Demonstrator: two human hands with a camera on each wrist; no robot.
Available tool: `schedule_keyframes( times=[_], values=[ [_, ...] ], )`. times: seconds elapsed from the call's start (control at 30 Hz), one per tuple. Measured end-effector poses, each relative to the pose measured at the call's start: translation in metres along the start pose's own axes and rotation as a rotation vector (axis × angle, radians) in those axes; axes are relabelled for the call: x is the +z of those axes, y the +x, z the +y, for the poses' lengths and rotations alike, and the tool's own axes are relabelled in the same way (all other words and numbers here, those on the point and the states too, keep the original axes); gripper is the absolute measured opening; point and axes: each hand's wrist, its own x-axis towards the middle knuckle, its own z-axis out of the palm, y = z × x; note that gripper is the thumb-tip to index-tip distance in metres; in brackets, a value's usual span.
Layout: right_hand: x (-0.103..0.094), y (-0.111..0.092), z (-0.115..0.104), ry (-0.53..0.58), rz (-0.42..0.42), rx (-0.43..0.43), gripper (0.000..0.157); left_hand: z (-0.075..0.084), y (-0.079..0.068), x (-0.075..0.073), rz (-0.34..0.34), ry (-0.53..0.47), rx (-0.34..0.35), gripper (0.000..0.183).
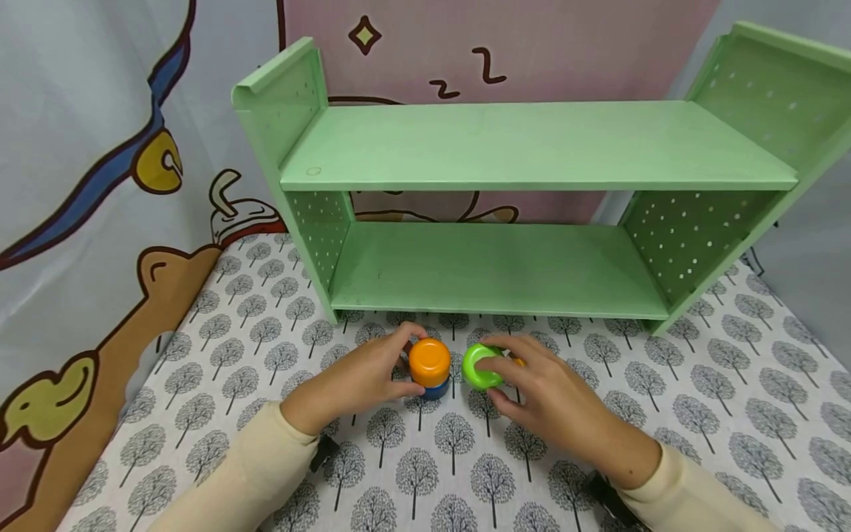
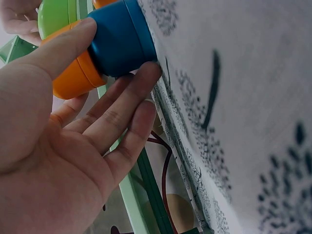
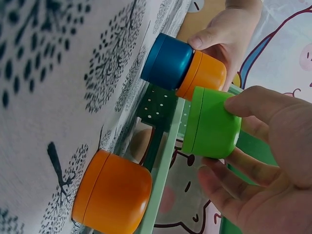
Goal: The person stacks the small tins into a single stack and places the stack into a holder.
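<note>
In the head view a small rounded orange cup (image 1: 430, 360) sits stacked on a blue cup (image 1: 435, 389), which stands on the cloth. My left hand (image 1: 375, 377) holds this stack from the left, thumb near the seam between the two and fingers round the far side. A bright green cup (image 3: 214, 122) is pinched between the thumb and fingers of my right hand (image 1: 548, 380), raised off the cloth just right of the stack. Beneath that hand a second orange cup (image 3: 117, 192) stands on the cloth, mostly hidden by the hand in the head view.
A light green two-tier shelf (image 1: 505, 266) with dotted side panels stands just behind the cups. White cloth with a tree print (image 1: 372, 473) covers the table. Curtains (image 1: 80, 111) with cartoon figures hang at the left and back.
</note>
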Motion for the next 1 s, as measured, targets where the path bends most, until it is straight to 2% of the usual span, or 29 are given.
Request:
schedule_keyframes(
  times=[0.63,0.83,1.0],
  values=[
    [-0.0005,0.0039,-0.0010,0.027,0.070,-0.068,0.046,-0.0009,-0.0027,-0.0007,0.014,0.001,0.002,0.071],
    [-0.0027,0.0023,-0.0012,0.023,0.066,-0.046,0.045,-0.0003,-0.0001,-0.0004,0.012,0.007,0.020,0.072],
    [-0.0045,0.0007,-0.0014,0.047,0.056,-0.032,0.043,0.0020,0.0013,-0.0009,-0.003,-0.004,0.007,0.072]
  ],
)
